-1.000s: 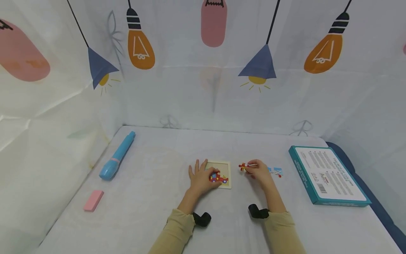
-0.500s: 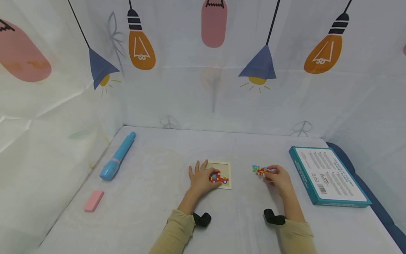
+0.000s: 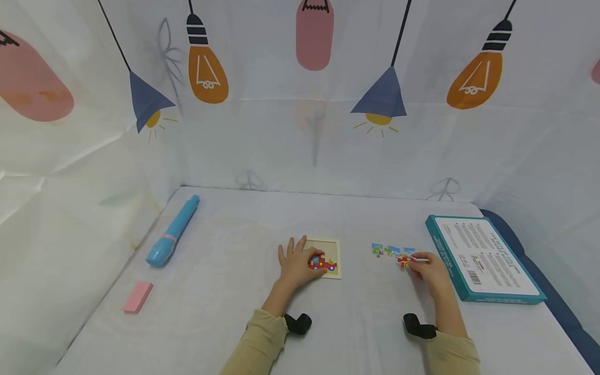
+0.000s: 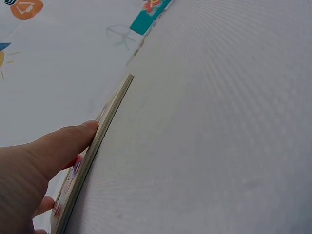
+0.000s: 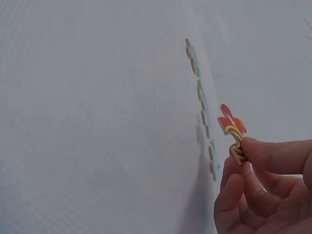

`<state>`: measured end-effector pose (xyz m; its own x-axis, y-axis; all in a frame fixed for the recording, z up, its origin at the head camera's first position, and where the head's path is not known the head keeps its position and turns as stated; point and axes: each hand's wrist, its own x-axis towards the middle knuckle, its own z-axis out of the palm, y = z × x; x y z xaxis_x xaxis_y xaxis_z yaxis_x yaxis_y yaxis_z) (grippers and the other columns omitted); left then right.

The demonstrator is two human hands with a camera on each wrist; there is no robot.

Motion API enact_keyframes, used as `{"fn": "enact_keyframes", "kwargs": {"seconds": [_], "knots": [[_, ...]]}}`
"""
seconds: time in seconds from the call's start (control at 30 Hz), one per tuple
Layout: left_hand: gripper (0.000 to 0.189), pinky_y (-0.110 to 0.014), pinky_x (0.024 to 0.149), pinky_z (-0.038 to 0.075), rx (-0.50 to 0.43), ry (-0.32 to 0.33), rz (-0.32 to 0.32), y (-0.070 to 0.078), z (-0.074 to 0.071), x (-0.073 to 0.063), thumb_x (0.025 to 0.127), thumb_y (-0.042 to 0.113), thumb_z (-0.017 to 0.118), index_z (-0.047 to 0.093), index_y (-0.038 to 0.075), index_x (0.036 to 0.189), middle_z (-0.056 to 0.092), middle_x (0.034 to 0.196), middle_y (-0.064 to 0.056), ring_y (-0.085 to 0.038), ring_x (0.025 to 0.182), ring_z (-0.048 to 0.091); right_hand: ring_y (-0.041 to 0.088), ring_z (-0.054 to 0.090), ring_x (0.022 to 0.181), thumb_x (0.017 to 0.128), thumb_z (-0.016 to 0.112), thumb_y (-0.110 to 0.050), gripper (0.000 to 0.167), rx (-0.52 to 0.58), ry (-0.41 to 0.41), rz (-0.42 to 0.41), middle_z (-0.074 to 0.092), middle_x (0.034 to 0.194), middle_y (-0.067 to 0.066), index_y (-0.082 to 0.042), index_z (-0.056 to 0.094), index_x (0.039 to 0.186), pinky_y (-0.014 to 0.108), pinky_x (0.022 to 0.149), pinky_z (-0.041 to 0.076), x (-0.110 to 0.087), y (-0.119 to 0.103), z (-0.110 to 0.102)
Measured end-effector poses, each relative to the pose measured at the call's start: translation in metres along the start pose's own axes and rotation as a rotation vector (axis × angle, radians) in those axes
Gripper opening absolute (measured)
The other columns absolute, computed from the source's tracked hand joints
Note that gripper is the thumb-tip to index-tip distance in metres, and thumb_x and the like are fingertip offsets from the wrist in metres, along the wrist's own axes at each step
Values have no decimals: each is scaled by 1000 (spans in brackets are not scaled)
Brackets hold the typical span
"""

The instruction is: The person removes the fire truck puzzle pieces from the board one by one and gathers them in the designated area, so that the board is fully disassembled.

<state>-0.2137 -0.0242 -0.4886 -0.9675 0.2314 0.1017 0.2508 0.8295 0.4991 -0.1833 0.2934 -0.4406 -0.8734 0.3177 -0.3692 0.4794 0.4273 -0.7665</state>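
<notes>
Cream-edged, the tray [image 3: 330, 246] lies under the left hand [image 3: 296, 265]; uneven pressure there, we judge, could shift it or lift the red pieces [image 3: 330, 264] seated inside. Loose pieces [image 3: 377, 250] lie ahead and leftward of the right hand [image 3: 432, 271], where a careless brush of the fingers could scatter them. The held piece [image 5: 234, 127] could twist or drop, being pinched near one end only. We find the left hand spread, thumb resting on the tray; the right nearly closed, thumb and fingers gripping that single piece.
</notes>
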Motion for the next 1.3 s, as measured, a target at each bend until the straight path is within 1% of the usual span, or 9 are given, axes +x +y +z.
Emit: {"fn": "enact_keyframes", "kwargs": {"seconds": [0.13, 0.47, 0.67, 0.77, 0.9, 0.97, 1.07, 1.13, 1.3], "knots": [[46, -65, 103, 6, -1, 6, 3, 0, -1, 0, 71, 52, 72, 65, 29, 111, 35, 145, -12, -43, 135, 20, 22, 50, 82, 90, 55, -13, 43, -6, 23, 18, 50, 110, 24, 6, 43, 127, 21, 59, 41, -1, 3, -2], [46, -65, 103, 5, -8, 3, -2, 0, -2, -1, 72, 51, 72, 65, 30, 111, 34, 146, -11, -42, 136, 19, 19, 51, 76, 89, 55, -9, 40, -41, 59, -7, 54, 101, 21, 9, 46, 124, 17, 54, 42, -1, 10, -4], [46, -65, 103, 5, -8, 4, -1, -1, 0, 0, 72, 52, 72, 64, 30, 111, 34, 146, -11, -42, 136, 18, 25, 51, 80, 89, 55, -11, 38, -119, 118, -2, 54, 100, 23, 8, 50, 120, 19, 53, 40, 0, 8, -1], [46, -65, 104, 5, -4, -2, -4, -1, -1, 0, 72, 52, 71, 64, 30, 112, 34, 146, -11, -41, 136, 18, 30, 51, 86, 88, 54, -12, 36, -161, 142, -11, 54, 103, 26, 9, 52, 119, 24, 57, 40, 1, 8, 1], [46, -65, 103, 4, -5, -7, -4, -1, -1, -1, 72, 52, 71, 64, 30, 111, 34, 146, -11, -41, 136, 18, 36, 49, 92, 88, 53, -11, 35, -201, 155, -17, 53, 109, 29, 10, 52, 116, 35, 67, 44, 2, 7, 3], [46, -65, 103, 4, -4, -5, -3, -1, 0, -1, 72, 52, 71, 64, 30, 112, 34, 146, -10, -41, 136, 18, 37, 49, 93, 88, 52, -10, 34, -216, 157, -18, 52, 109, 30, 11, 52, 116, 41, 72, 45, 3, 7, 4], [46, -65, 103, 4, -3, -4, -2, -2, 0, 0, 72, 52, 71, 63, 31, 112, 33, 146, -10, -40, 136, 18, 38, 48, 94, 88, 52, -8, 33, -245, 169, -13, 52, 109, 30, 11, 53, 115, 44, 75, 44, 3, 6, 6], [47, -65, 103, 5, 2, -2, 1, -2, 1, 1, 72, 53, 71, 62, 31, 114, 33, 146, -10, -41, 136, 18, 38, 48, 93, 88, 52, -7, 32, -262, 181, -8, 52, 108, 30, 10, 53, 115, 44, 74, 44, 3, 5, 8], [54, -65, 103, 5, 18, -7, -1, -2, 1, 0, 72, 54, 71, 59, 29, 119, 34, 146, -10, -41, 136, 18, 34, 48, 90, 89, 54, -10, 33, -211, 201, -38, 52, 104, 26, 6, 52, 118, 30, 64, 43, 1, 2, 12]]}}
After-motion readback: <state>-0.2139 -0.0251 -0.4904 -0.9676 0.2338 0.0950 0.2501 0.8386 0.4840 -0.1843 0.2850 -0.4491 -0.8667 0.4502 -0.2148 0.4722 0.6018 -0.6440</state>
